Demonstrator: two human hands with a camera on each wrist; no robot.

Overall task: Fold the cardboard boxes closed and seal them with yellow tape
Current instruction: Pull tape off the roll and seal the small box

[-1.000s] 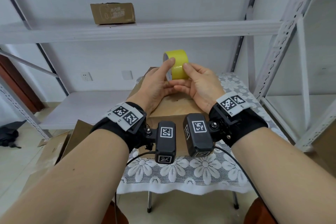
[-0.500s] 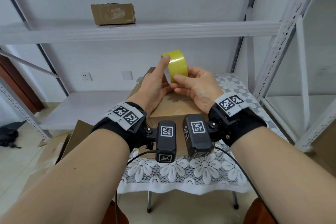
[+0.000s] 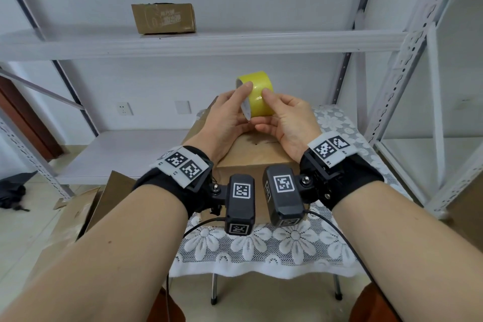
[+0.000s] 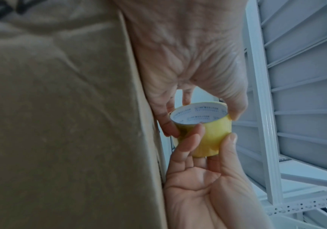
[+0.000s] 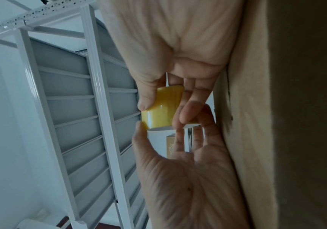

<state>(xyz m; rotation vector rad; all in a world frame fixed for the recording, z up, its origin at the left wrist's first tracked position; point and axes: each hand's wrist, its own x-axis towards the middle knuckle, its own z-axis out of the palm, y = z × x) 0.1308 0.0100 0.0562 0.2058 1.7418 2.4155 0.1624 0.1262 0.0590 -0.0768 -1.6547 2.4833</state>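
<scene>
A roll of yellow tape [image 3: 257, 95] is held up between both hands, above a brown cardboard box [image 3: 257, 157] standing on the small table. My left hand [image 3: 231, 112] grips the roll's left rim, thumb on the yellow face. My right hand [image 3: 283, 116] pinches it from the right, thumb on the face and fingers underneath. In the left wrist view the tape [image 4: 207, 131] shows its white printed core, with the box [image 4: 60, 124] filling the left. In the right wrist view the tape [image 5: 162, 108] sits between both thumbs. The box top looks folded flat; I see no tape on it.
A white lace cloth [image 3: 287, 246] covers the small table. White metal shelving stands behind and to the right [image 3: 392, 81]. Another small cardboard box [image 3: 163, 18] sits on the upper shelf. Flattened cardboard [image 3: 78, 214] lies on the floor at the left.
The roll has been turned in my hands and sits a little lower. My left thumb came down from its top edge onto the yellow face, and my right thumb moved onto the face too.
</scene>
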